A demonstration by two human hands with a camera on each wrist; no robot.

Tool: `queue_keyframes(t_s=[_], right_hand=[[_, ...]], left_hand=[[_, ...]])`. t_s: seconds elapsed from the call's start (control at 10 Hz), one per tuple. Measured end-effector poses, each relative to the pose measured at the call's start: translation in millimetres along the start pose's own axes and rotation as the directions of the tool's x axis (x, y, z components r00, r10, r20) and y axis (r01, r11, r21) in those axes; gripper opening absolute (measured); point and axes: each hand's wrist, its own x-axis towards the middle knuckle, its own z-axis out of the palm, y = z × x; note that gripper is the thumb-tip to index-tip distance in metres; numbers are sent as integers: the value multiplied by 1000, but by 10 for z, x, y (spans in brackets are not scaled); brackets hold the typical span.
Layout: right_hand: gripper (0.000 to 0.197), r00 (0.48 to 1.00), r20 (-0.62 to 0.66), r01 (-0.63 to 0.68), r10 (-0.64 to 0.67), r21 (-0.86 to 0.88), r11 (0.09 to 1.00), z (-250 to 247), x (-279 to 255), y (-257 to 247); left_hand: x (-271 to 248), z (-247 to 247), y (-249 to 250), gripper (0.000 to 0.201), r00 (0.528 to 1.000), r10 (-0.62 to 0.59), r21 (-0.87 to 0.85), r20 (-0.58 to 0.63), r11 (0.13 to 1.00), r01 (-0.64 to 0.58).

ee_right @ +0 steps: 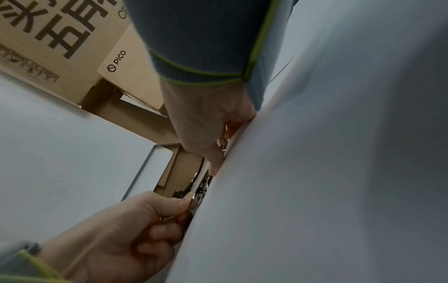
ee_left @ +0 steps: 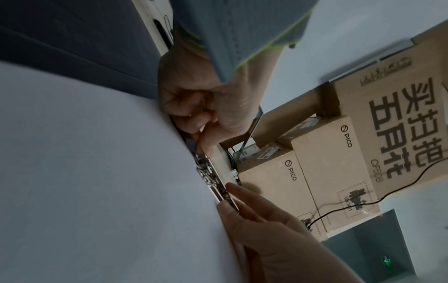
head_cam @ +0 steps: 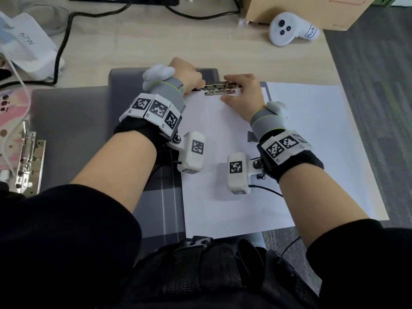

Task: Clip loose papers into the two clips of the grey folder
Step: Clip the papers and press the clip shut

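Observation:
The grey folder (head_cam: 73, 121) lies open on the desk, with a stack of white papers (head_cam: 223, 134) on its right half. A metal clip (head_cam: 219, 88) sits at the top edge of the papers. My left hand (head_cam: 199, 84) pinches the clip's left end with curled fingers (ee_left: 194, 114). My right hand (head_cam: 233, 91) grips its right end, fingers over the top and thumb on the paper. In the left wrist view the clip (ee_left: 208, 176) runs between both hands along the paper (ee_left: 97, 172). A second metal clip (head_cam: 25, 161) lies at the folder's far left edge.
A white controller (head_cam: 287, 30) and a cardboard box (head_cam: 301, 10) stand at the back right. A black cable (head_cam: 64, 41) and a white packet (head_cam: 26, 47) lie at the back left. The papers overhang the desk's right edge above grey carpet (head_cam: 379, 85).

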Motion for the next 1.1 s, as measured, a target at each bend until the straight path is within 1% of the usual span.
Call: queue_keyframes(t_s=[0.2, 0.3, 0.4, 0.5, 0.6, 0.7, 0.8, 1.0, 1.1], right_hand=[[47, 1000, 6, 3, -3, -20, 1000, -10, -3, 0], [47, 1000, 9, 2, -2, -30, 1000, -8, -7, -1], [48, 1000, 10, 2, -1, -31, 1000, -4, -12, -1], [48, 1000, 10, -1, 1, -36, 999, -14, -6, 0], [48, 1000, 14, -1, 1, -37, 999, -15, -5, 0], [48, 1000, 16, -1, 1, -39, 999, -11, -7, 0], [47, 1000, 17, -3, 3, -32, 999, -7, -10, -12], [47, 999, 36, -12, 14, -43, 999, -34, -51, -45], [50, 997, 81, -14, 21, -95, 995, -86, -60, -94]], left_hand=[[-60, 15, -9, 31, 999, 43, 70, -20, 997, -42], [-67, 18, -22, 29, 999, 19, 52, -25, 998, -17], [-88, 7, -34, 14, 1000, 3, 33, -21, 999, -2], [-117, -15, -26, 13, 999, 21, 29, -38, 999, -20], [-34, 28, -71, 12, 999, 17, 33, -36, 999, -15], [-38, 35, -51, 16, 997, -30, -25, -69, 999, 29], [-27, 29, -38, 29, 996, -53, -55, -71, 997, 49], [-65, 6, -25, 29, 997, -6, -80, -70, 997, 0], [-122, 12, -22, 26, 995, 56, -140, -79, 988, -66]])
